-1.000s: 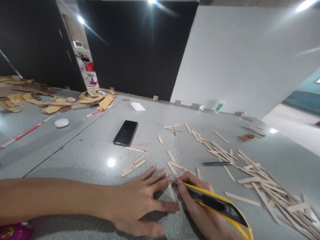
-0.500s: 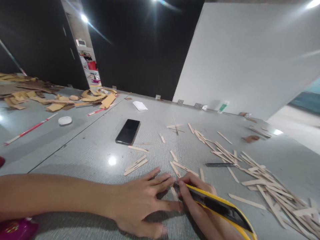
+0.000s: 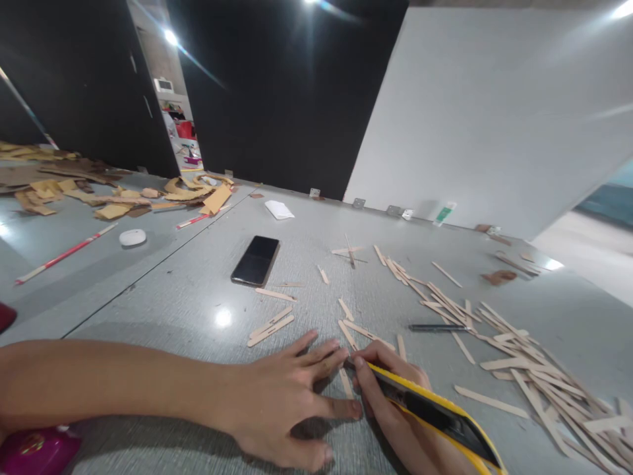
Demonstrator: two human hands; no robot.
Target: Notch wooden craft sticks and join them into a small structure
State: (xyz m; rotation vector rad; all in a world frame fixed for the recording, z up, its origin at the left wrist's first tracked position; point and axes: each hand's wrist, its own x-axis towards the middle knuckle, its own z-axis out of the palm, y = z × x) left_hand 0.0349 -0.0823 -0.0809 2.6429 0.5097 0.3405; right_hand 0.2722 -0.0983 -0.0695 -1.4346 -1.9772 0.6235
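My left hand (image 3: pixel 284 396) lies palm down on the grey table, fingers spread, with its fingertips on or beside a small wooden craft stick (image 3: pixel 346 384). My right hand (image 3: pixel 398 432) grips a yellow and black utility knife (image 3: pixel 440 410). The knife's tip is close to my left fingertips, at the stick; my fingers partly cover the blade and the contact point. Just beyond my hands lie a craft stick with a slot (image 3: pixel 366 330) and another narrow stick (image 3: pixel 348 335). Two more slotted sticks (image 3: pixel 271 331) rest left of these, past my left fingers.
A large pile of craft sticks (image 3: pixel 548 376) spreads to the right, with a dark pen (image 3: pixel 438 327) beside it. Farther off are a black phone (image 3: pixel 256 260), a white case (image 3: pixel 133 238) and cardboard scraps (image 3: pixel 113 210). A magenta object (image 3: pixel 39 452) sits by my left forearm.
The whole view has shifted slightly to the right. Both hands and the knife keep almost the same pose over the stick; nothing was taken up or let go.
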